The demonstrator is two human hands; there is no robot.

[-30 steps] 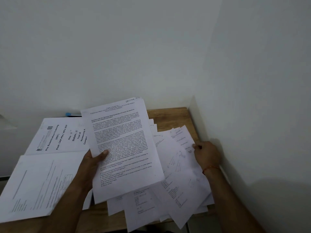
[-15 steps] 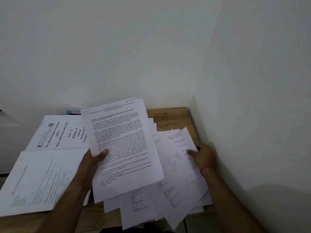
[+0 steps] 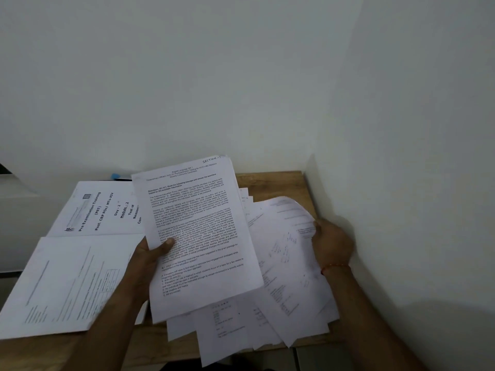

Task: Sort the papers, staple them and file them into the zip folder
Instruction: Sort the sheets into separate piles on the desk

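Note:
My left hand (image 3: 150,259) grips a thin stack of printed pages (image 3: 198,231) headed "Section - 1", held up above the wooden table (image 3: 278,183). Under and to the right of it lies a loose fanned pile of papers (image 3: 270,311). My right hand (image 3: 332,243) pinches the right edge of one sheet (image 3: 286,218) from that pile, and the sheet curls upward. Two sorted sets lie at the left: a "Pre Examination Training" cover page (image 3: 99,210) and a plain printed set (image 3: 64,285) in front of it. No stapler or zip folder is in sight.
White walls close the table in at the back and right, forming a corner. A blue object (image 3: 115,176) peeks out behind the cover page. The pile overhangs the table's front edge (image 3: 150,346).
My right hand has lifted the right edge of a sheet from the pile, so it now curls up. My left hand keeps the stack in about the same place.

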